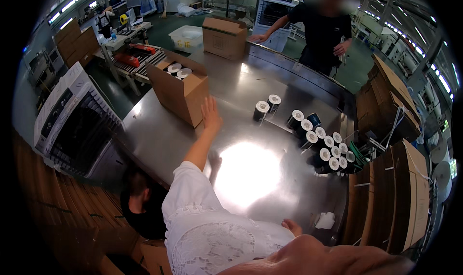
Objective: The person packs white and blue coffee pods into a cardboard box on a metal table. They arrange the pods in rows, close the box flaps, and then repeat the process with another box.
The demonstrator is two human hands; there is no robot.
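Note:
My left hand (211,115), fingers spread, lies against the near right side of an open cardboard box (185,99). Several dark cylinders with white round tops (183,73) stand inside that box. At the near edge of the metal table (231,116), part of my right hand (291,226) shows with its fingers apart and nothing visible in it; the rest is hidden. Two more dark cylinders (262,110) stand upright in the middle of the table. To the right, several others (329,149) form a tight group.
Across the table, a person (323,29) rests one hand by a second cardboard box (224,38). Another person (140,198) is low at the left. A roller conveyor (140,60) stands beyond the box. Cardboard stacks (386,193) line the right side, near a crumpled white wrapper (325,220).

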